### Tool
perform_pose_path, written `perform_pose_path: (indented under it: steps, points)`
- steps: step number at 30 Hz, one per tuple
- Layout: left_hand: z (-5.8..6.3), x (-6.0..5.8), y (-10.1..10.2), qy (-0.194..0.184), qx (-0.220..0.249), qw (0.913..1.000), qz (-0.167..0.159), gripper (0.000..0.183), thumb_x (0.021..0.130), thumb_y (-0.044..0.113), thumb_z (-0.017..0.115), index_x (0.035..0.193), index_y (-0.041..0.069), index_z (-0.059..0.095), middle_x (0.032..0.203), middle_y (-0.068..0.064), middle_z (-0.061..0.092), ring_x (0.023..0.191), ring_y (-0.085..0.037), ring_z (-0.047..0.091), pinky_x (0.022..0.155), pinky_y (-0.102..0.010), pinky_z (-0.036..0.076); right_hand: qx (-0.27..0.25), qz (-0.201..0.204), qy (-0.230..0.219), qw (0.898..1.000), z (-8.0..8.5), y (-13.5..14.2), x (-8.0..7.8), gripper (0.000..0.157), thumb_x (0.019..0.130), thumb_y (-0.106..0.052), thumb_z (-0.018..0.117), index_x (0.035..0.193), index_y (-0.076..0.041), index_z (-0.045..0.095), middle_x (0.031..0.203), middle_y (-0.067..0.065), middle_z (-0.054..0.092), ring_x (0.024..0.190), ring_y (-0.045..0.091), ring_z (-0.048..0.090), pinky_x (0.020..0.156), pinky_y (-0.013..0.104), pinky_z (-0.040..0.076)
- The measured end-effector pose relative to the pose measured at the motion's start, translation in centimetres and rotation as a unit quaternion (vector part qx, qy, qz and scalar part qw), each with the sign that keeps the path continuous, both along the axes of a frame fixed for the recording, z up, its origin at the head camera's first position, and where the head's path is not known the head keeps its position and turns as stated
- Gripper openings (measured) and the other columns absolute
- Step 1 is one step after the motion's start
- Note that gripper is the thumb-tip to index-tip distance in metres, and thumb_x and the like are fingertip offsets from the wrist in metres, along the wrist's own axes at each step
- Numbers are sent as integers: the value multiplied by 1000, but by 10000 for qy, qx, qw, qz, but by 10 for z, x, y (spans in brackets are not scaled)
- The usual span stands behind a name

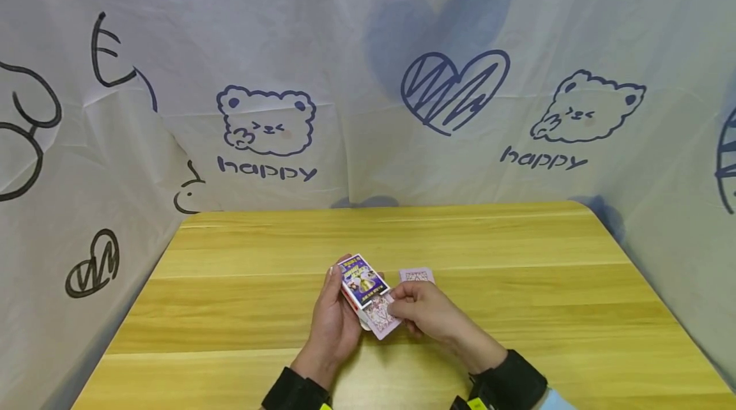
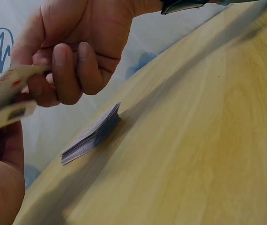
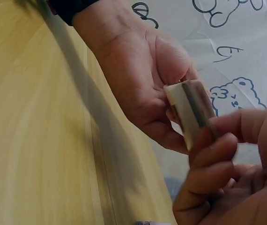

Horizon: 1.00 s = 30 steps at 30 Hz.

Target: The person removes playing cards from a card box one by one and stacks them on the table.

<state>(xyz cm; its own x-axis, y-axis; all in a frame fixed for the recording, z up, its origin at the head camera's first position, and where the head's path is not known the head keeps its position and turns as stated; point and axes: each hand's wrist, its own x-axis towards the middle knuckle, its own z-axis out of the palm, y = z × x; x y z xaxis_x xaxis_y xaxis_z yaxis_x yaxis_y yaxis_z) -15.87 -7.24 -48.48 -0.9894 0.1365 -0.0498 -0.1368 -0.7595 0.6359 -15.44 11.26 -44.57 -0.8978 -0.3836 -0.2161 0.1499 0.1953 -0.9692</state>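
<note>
My left hand (image 1: pixel 333 324) holds a purple and yellow printed playing-card box (image 1: pixel 365 281) above the table, thumb along its side. Patterned playing cards (image 1: pixel 379 317) stick partway out of the box's near end. With thumb and fingers my right hand (image 1: pixel 430 310) pinches the side of these cards. How many cards it grips, I cannot tell; they blur in both wrist views. A squared stack of playing cards (image 2: pixel 92 136) lies on the table beyond the right hand, partly covered by it in the head view.
The wooden table (image 1: pixel 241 295) has its far edge against a white cloth (image 1: pixel 356 78) printed with bears and hearts. More cloth hangs at both sides. Dark bands (image 1: pixel 508 379) circle both wrists.
</note>
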Motion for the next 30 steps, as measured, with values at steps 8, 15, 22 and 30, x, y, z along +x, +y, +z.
perform_pose_path:
  steps: [8, 15, 22, 30]
  points:
    - [0, 0, 2, -158, 3, 9999, 30, 51, 106, 41, 31, 147, 12, 26, 147, -19, 32, 131, -43, 39, 105, -39, 45, 417, 39, 492, 9979, 2, 5, -1, 21, 87, -15, 70, 80, 4, 65, 63, -2, 52, 53, 10, 40, 44, 20, 31]
    - [-1, -2, 0, -175, -88, 9997, 123, 52, 106, 43, 23, 147, 10, 20, 141, -18, 38, 131, -45, 38, 104, -40, 45, 500, 259, 408, 9976, 7, 10, -3, 14, 84, -11, 72, 87, 1, 66, 66, 1, 58, 51, 8, 42, 44, 18, 33]
    - [0, -2, 1, -272, -57, 9995, 179, 56, 105, 47, 26, 146, 10, 22, 143, -18, 37, 129, -42, 42, 103, -40, 46, 461, 196, 372, 9980, 12, 14, -4, 13, 86, -12, 69, 83, 1, 68, 61, -1, 54, 47, 7, 38, 41, 19, 29]
    - [-1, -4, 0, -769, -86, 9953, 583, 63, 103, 54, 27, 148, 12, 20, 149, -21, 28, 119, -35, 52, 96, -39, 51, 494, -106, 487, 9975, 22, 21, -6, 16, 86, -12, 67, 82, 3, 66, 55, -3, 44, 46, 9, 37, 41, 20, 29]
